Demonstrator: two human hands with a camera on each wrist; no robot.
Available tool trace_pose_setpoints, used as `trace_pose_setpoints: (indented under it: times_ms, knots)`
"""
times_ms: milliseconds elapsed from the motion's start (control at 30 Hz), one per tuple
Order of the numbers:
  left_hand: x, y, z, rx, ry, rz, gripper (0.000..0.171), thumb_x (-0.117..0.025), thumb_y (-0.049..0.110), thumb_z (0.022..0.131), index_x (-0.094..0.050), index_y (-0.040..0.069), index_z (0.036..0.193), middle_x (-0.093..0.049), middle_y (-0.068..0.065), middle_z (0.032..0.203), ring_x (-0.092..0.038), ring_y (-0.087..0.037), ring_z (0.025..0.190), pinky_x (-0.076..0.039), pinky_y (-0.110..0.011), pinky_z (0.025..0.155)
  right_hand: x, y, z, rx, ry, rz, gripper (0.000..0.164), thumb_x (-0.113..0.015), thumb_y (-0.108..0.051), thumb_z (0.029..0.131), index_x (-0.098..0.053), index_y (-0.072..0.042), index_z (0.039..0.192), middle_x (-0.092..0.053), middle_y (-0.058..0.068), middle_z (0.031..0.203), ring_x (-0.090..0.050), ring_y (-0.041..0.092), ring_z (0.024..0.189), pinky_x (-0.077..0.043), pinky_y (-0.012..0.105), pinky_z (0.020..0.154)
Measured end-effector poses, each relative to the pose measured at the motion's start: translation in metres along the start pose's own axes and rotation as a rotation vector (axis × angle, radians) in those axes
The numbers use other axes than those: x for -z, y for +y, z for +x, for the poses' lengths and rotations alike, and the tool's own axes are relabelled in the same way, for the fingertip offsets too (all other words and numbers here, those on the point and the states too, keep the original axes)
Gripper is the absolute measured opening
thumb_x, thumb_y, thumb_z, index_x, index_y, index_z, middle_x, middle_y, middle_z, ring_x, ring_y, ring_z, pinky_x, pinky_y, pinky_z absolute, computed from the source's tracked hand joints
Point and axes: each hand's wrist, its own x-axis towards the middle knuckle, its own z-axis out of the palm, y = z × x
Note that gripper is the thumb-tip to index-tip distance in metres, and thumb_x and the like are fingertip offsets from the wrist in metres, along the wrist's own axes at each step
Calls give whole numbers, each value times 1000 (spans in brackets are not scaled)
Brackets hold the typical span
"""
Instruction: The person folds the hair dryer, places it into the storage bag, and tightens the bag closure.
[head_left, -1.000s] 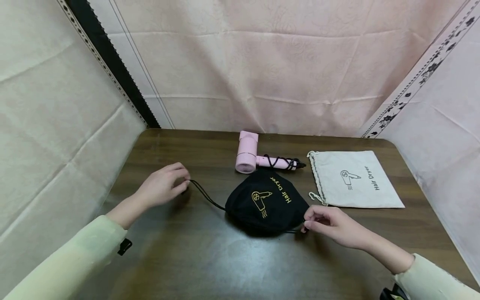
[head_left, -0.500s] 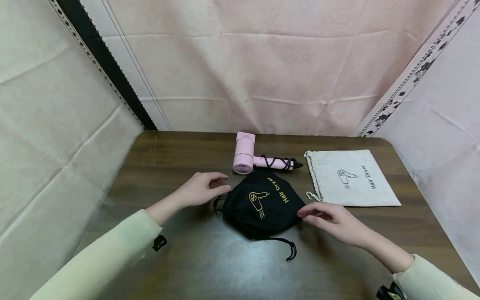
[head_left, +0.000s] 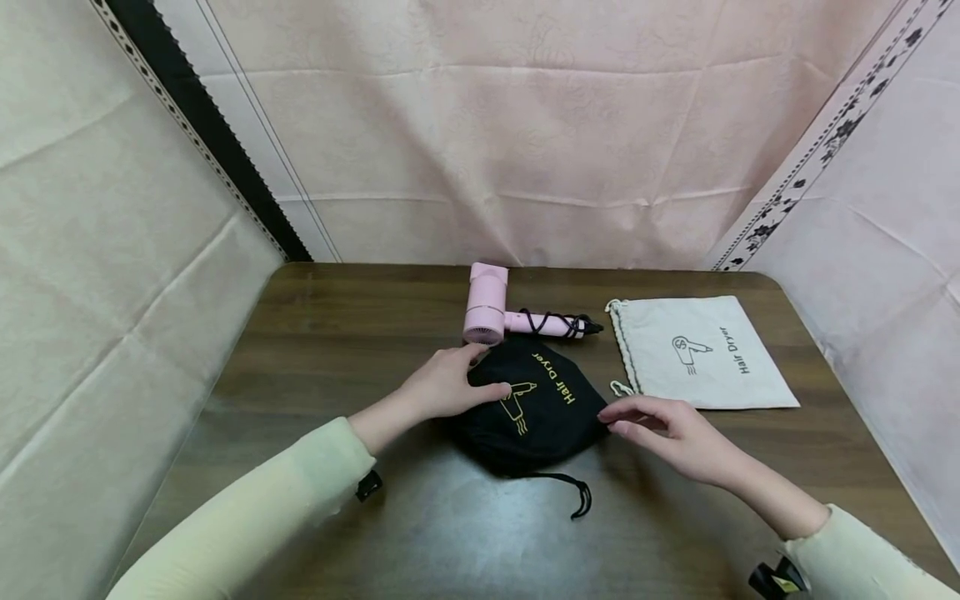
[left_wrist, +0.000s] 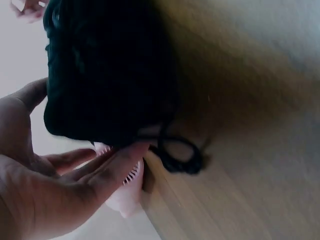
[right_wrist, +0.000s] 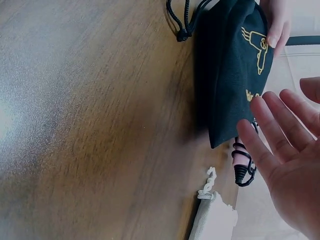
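Note:
A full black drawstring pouch (head_left: 540, 417) with yellow "Hair Dryer" lettering lies mid-table. My left hand (head_left: 453, 385) grips its left end, thumb on top and fingers along the far side. In the left wrist view, the pouch's dark side (left_wrist: 110, 75) sits between thumb and fingers, with a looped black cord (left_wrist: 182, 157) by the fingertips. My right hand (head_left: 667, 429) is at the pouch's right corner; in the right wrist view its spread fingers (right_wrist: 277, 112) hold nothing. From the pouch's near side a black cord end (head_left: 581, 496) trails onto the table.
Just behind the pouch lies a pink hair dryer (head_left: 487, 304), its black cord (head_left: 555, 321) wound round the handle. A flat white drawstring bag (head_left: 705, 354) lies at the right. Cloth curtains (head_left: 480, 133) rise behind the brown table (head_left: 360, 308).
My left hand has let go of the left cord it was pulling and moved right onto the pouch. My right hand has released the other cord and stayed near the right corner.

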Motion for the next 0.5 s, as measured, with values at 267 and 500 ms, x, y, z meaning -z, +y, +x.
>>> trace_pose_setpoints:
  times_ms: [267,500]
  knots:
    - [-17,10,-8,-96,74,123,80,-67,59,80,-44,18,145,-52,-12,138,-56,-31,120,-47,-49,96,-2,2,0,5,-11,12,22,-54,-19,99,-66,-17,117,-69,-1,114,-64,8,103,-55,28,81]
    - [-28,14,-17,-179,147,246,77,-69,50,83,-40,20,148,-49,-13,140,-56,-29,120,-51,-47,92,-3,3,1,10,-19,19,22,-54,-20,99,-66,-17,117,-69,-2,114,-63,9,103,-55,28,80]
